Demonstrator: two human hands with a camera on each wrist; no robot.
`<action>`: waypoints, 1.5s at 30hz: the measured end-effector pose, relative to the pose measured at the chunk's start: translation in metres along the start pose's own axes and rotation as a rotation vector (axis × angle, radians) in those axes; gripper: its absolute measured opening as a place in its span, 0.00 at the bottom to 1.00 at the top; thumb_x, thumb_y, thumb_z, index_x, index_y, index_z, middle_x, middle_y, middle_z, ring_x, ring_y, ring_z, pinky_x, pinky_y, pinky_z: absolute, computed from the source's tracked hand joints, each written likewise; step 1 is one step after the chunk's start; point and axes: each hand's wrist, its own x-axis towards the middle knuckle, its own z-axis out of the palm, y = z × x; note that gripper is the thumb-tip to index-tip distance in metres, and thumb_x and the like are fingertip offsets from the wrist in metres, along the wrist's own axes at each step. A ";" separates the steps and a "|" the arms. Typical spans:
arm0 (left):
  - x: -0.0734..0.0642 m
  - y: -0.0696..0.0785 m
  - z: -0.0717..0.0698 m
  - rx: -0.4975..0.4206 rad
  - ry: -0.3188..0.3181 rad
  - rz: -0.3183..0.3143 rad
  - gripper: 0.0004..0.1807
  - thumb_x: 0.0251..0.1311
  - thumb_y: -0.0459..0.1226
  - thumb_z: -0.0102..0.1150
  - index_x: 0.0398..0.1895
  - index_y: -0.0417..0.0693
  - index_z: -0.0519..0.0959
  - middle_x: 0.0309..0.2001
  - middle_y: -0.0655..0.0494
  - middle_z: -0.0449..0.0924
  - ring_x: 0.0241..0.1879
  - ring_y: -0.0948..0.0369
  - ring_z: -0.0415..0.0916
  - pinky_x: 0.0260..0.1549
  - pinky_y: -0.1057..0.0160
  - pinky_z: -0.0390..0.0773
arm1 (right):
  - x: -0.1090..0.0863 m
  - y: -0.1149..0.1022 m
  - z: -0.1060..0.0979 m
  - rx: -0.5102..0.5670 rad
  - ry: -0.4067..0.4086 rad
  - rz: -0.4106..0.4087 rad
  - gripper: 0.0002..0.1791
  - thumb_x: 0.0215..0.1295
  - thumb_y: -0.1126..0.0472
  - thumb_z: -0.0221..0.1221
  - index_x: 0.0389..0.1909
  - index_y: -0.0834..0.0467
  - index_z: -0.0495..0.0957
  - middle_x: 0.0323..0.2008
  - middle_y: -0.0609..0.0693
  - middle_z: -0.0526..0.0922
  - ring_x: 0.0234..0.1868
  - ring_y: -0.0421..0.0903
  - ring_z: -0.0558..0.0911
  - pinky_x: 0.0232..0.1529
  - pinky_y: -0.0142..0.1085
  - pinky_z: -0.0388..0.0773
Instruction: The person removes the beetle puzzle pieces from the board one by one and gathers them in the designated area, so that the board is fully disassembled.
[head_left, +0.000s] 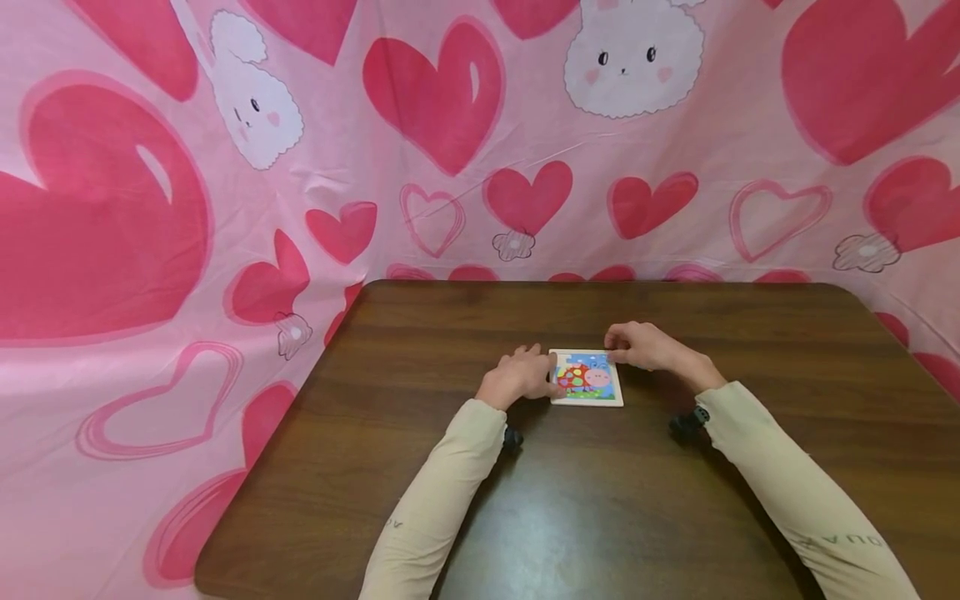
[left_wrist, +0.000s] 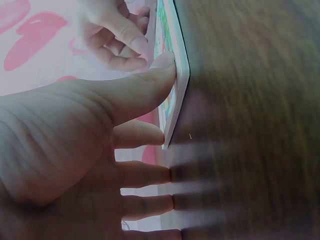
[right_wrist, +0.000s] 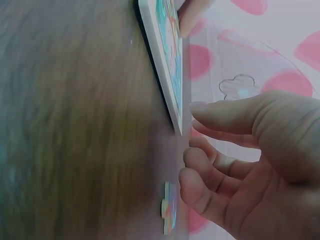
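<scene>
A small jigsaw puzzle [head_left: 587, 385] in a pale frame, with a red ladybug picture, lies on the brown table. At its left edge is my left hand [head_left: 521, 375], the thumb resting on the frame. In the left wrist view the index fingertip touches the frame's edge [left_wrist: 181, 85], and the other fingers reach straight down to the table. My right hand [head_left: 647, 346] hovers by the puzzle's far right corner, fingers loosely bent, with nothing visible between them. Below those fingertips, in the right wrist view, a loose puzzle piece [right_wrist: 169, 207] lies on the table; the head view hides it.
The wooden table [head_left: 360, 500] has rounded corners and reaches back to a pink cloth [head_left: 465, 200] with hearts and rabbits, which also hangs along the left side. Dark wrist cameras [head_left: 686, 423] sit under both sleeves, low over the tabletop.
</scene>
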 end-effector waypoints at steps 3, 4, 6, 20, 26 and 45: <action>0.000 0.000 -0.001 0.004 -0.004 -0.003 0.41 0.61 0.60 0.58 0.76 0.60 0.59 0.77 0.51 0.54 0.75 0.50 0.52 0.69 0.46 0.60 | 0.003 -0.002 0.002 -0.008 -0.001 -0.021 0.08 0.63 0.61 0.64 0.41 0.59 0.80 0.28 0.49 0.79 0.28 0.44 0.73 0.32 0.36 0.72; 0.000 0.001 -0.001 0.004 -0.005 -0.004 0.41 0.61 0.60 0.57 0.76 0.60 0.59 0.77 0.51 0.54 0.75 0.50 0.52 0.70 0.46 0.60 | 0.004 -0.003 0.002 -0.006 -0.003 -0.025 0.09 0.63 0.61 0.64 0.42 0.59 0.80 0.29 0.49 0.80 0.29 0.44 0.73 0.33 0.36 0.72; 0.000 0.001 -0.002 -0.001 -0.006 -0.005 0.41 0.61 0.60 0.57 0.76 0.60 0.58 0.77 0.51 0.54 0.75 0.49 0.52 0.70 0.45 0.60 | 0.005 -0.004 0.003 -0.004 -0.007 -0.028 0.10 0.64 0.61 0.63 0.43 0.59 0.81 0.31 0.49 0.81 0.31 0.45 0.74 0.35 0.36 0.73; 0.000 0.000 -0.001 -0.011 -0.009 0.000 0.40 0.62 0.60 0.57 0.75 0.60 0.60 0.77 0.51 0.54 0.76 0.49 0.51 0.70 0.45 0.59 | 0.015 -0.022 0.010 -0.004 -0.069 -0.029 0.14 0.65 0.61 0.63 0.49 0.61 0.81 0.40 0.55 0.85 0.37 0.47 0.77 0.44 0.45 0.78; 0.000 0.000 -0.003 -0.024 -0.009 -0.001 0.40 0.61 0.59 0.58 0.75 0.60 0.61 0.77 0.51 0.55 0.75 0.49 0.52 0.70 0.45 0.59 | 0.015 -0.026 0.011 0.034 -0.109 0.013 0.16 0.64 0.60 0.63 0.51 0.60 0.80 0.44 0.55 0.84 0.40 0.49 0.77 0.49 0.48 0.79; -0.003 0.000 -0.002 -0.026 -0.007 -0.005 0.40 0.61 0.59 0.59 0.75 0.61 0.60 0.77 0.52 0.54 0.76 0.51 0.51 0.71 0.46 0.58 | 0.015 -0.036 0.012 -0.040 -0.159 -0.017 0.17 0.63 0.64 0.64 0.51 0.64 0.77 0.41 0.55 0.81 0.39 0.48 0.76 0.47 0.45 0.78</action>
